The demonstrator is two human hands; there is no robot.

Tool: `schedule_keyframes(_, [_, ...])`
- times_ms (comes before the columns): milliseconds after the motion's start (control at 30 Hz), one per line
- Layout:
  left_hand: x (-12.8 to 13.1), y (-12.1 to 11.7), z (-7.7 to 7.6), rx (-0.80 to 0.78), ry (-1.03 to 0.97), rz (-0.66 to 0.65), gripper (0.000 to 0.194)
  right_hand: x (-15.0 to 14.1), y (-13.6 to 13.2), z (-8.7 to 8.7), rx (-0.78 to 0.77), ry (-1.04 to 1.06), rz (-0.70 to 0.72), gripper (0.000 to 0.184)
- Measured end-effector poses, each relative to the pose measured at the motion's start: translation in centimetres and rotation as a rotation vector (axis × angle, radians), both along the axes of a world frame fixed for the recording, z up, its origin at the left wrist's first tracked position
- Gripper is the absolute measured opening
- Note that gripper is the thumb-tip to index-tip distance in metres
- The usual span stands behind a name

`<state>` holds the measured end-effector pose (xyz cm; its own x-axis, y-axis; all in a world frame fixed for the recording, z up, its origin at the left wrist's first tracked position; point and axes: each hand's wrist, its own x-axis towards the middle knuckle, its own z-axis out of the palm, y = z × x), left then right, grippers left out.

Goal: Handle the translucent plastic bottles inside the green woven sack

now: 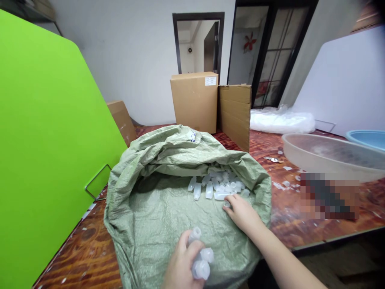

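From my remote seat, I'm looking down into the mouth of a green woven sack (168, 224) spread on the reddish wooden table (90, 249), and the small translucent bottles (222, 180) lie heaped towards its far right side, a few lying loose at the near edge. My left hand (182, 259) is closed around a small bunch, held low over the near part of the sack: I count three held bottles (201, 269) with their ends poking out past the thumb and fingers. My right hand (243, 212) is at the near edge of the heap, thumb and fingertips narrowed around one translucent piece (227, 204); how firmly it is pinched, I can't tell. As I judge it, the good way here is a light fingertip grip, working from the loose pieces at the rim rather than digging into the middle, where the heap could slide. These look smooth and rounded, so too much squeeze in the left could pop one out; I'd want the bunch snug against the palm, ends roughly lined up, with the thumb as a gate. Keeping both wrists low over the sack means a slip would land on fabric. The rolled rim (263, 184) sits close by my right forearm, so I'd guard against dragging it.
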<state>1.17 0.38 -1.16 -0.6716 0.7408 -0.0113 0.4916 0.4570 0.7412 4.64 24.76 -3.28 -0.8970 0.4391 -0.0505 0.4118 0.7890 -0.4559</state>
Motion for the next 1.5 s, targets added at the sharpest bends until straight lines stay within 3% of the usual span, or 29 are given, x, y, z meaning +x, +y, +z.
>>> schedule_keyframes(100, [-0.4,0.0,0.2,-0.047,0.038,-0.055,0.035,0.4,-1.0,0.9,-0.195,0.11,0.112,0.031])
schedule_keyframes(167, [-0.5,0.2,0.3,-0.094,0.057,-0.08,0.034,0.8,-2.0,1.8,-0.296,0.141,0.275,0.038])
schedule_keyframes(233, [-0.6,0.4,0.3,-0.128,0.068,-0.084,0.033,1.2,-3.3,2.8,-0.302,0.115,0.44,0.044])
schedule_keyframes(333, [-0.7,0.7,0.1,-0.135,0.056,-0.073,0.035,1.2,-4.6,3.8,-0.296,0.045,0.514,0.053])
schedule_keyframes(467, [-0.9,0.6,0.0,-0.149,0.039,-0.094,0.036,0.4,-4.6,4.0,-0.291,0.094,0.563,0.025])
schedule_keyframes(567, [-1.1,0.4,0.2,-0.178,0.041,-0.124,0.032,0.1,-4.3,3.9,-0.3,0.198,0.635,0.022])
schedule_keyframes(633, [-1.2,0.3,0.5,-0.19,0.036,-0.134,0.029,0.2,-4.3,3.8,-0.225,0.224,0.685,0.025])
schedule_keyframes(800, [-1.4,0.3,1.4,-0.199,-0.017,-0.19,0.023,1.0,-4.3,4.0,0.139,0.254,0.935,0.034])
schedule_keyframes(867, [-1.5,0.3,1.6,-0.215,-0.022,-0.202,0.023,0.7,-4.2,4.0,0.089,0.209,0.897,0.031])
schedule_keyframes(967, [-1.7,0.4,1.7,-0.238,-0.031,-0.199,0.024,-0.1,-3.8,3.8,-0.166,0.121,0.744,0.024])
schedule_keyframes(1067, [-1.8,0.5,1.8,-0.252,-0.038,-0.187,0.026,-0.8,-3.6,3.5,-0.328,0.084,0.705,0.022])
schedule_keyframes(1267, [-2.6,0.5,2.1,-0.219,-0.1,-0.238,0.028,-0.4,-3.4,1.9,-0.473,0.229,0.748,0.017])
schedule_keyframes(1367, [-3.4,0.4,2.3,-0.21,-0.159,-0.28,0.028,-0.4,-3.5,1.5,-0.469,0.292,0.792,0.021])
schedule_keyframes(1500, [-4.4,0.2,2.2,-0.159,-0.262,-0.325,0.027,-0.9,-3.7,1.9,-0.505,0.186,0.717,0.019])
